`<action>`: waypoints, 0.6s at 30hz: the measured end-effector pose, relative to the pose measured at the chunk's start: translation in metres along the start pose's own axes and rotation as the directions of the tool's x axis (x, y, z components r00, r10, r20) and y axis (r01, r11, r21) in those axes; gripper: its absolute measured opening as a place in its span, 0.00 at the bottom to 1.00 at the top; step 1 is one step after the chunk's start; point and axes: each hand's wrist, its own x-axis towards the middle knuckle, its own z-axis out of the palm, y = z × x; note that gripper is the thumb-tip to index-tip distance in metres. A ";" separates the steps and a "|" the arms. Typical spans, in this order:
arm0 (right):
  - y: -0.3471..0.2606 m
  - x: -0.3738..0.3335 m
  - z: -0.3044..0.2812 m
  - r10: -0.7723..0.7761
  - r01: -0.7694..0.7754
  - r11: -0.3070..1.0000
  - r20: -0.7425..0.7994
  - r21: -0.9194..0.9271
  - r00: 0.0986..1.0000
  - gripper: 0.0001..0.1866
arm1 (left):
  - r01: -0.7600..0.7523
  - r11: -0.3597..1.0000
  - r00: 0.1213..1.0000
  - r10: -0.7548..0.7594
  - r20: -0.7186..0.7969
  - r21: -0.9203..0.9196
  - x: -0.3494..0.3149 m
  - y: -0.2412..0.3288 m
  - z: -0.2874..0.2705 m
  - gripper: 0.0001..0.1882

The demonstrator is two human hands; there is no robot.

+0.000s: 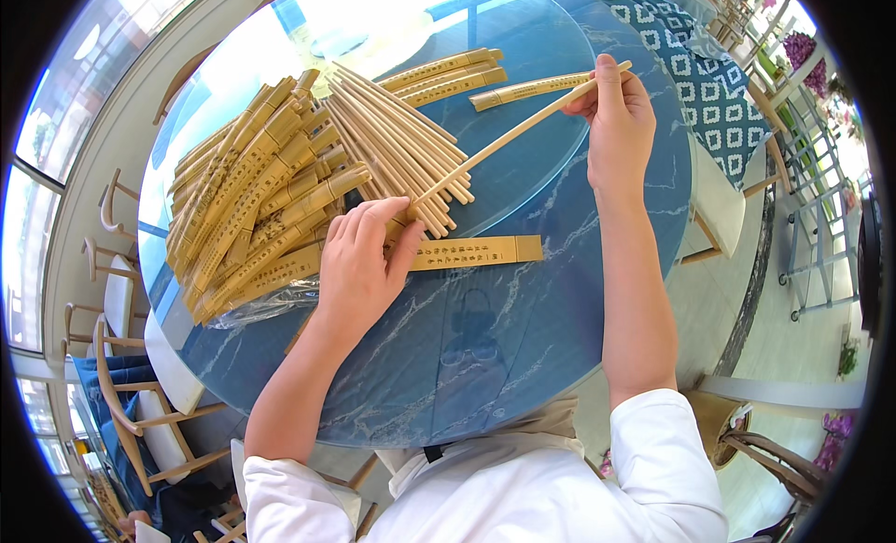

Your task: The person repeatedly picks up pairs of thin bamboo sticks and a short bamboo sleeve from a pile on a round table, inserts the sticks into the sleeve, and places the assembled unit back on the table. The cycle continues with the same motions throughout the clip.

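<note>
Wooden chopsticks slant across the table between my hands; whether one or a pair held together, I cannot tell. My right hand pinches their upper end between thumb and fingers. At the lower end, my left hand has its thumb and index finger closed around the tips. A flat tan paper sleeve with printed characters lies beneath the left thumb. Just beyond that hand, a fan of loose chopsticks rests on the glass. A large heap of paper sleeves lies to the left.
The round blue marbled table carries a glass turntable. Several filled-looking sleeves lie at the far side, and another sleeve near my right hand. Clear plastic sits under the heap. Wooden chairs stand left; a metal rack stands right.
</note>
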 end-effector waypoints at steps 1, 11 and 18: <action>0.001 0.000 0.000 -0.005 0.005 1.000 0.017 -0.015 1.000 0.20 | 0.022 1.000 1.000 -0.022 0.014 -0.013 -0.001 0.000 0.000 0.18; 0.003 0.001 0.000 0.014 -0.012 1.000 0.059 -0.020 0.998 0.19 | 0.235 0.926 0.972 -0.220 0.083 -0.294 0.001 -0.001 -0.001 0.10; 0.007 -0.001 0.001 0.091 -0.093 0.996 0.122 0.012 0.988 0.17 | 0.378 0.804 0.926 -0.325 0.193 -0.458 0.005 0.004 -0.009 0.11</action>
